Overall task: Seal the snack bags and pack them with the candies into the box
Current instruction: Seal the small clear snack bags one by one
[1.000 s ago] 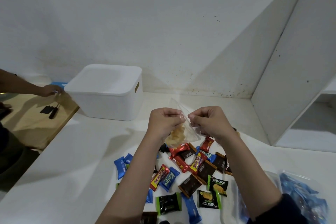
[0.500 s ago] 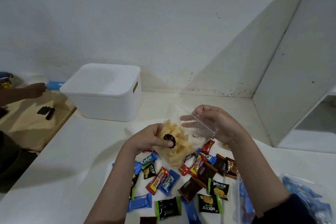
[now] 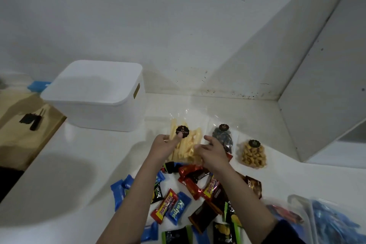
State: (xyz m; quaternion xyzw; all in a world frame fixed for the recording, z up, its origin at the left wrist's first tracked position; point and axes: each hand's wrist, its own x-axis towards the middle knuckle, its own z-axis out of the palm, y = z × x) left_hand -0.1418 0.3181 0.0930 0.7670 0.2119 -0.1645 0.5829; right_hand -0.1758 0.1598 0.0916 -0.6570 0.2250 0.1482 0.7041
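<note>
A clear snack bag of pale yellow sticks [image 3: 191, 144] with a round black sticker lies flat on the white counter. My left hand [image 3: 164, 145] grips its left edge, thumb on the sticker. My right hand [image 3: 210, 150] hovers open at the bag's lower right corner, fingers apart. To the right lie a bag of dark snacks [image 3: 222, 136] and a bag of golden curls [image 3: 253, 154], each with a black sticker. The white box [image 3: 95, 101] stands at the left with its lid on. Several wrapped candies [image 3: 174, 206] are scattered in front under my forearms.
A clear zip bag with blue packets [image 3: 332, 222] lies at the near right. A wooden board [image 3: 19, 130] with a small black object [image 3: 30, 122] adjoins the counter at the left. A slanted white panel [image 3: 316, 105] closes the right side.
The bag of yellow sticks came down from between my hands and now lies flat on the counter behind the candies. My right hand has let go. The other person's hand at the left is gone from view.
</note>
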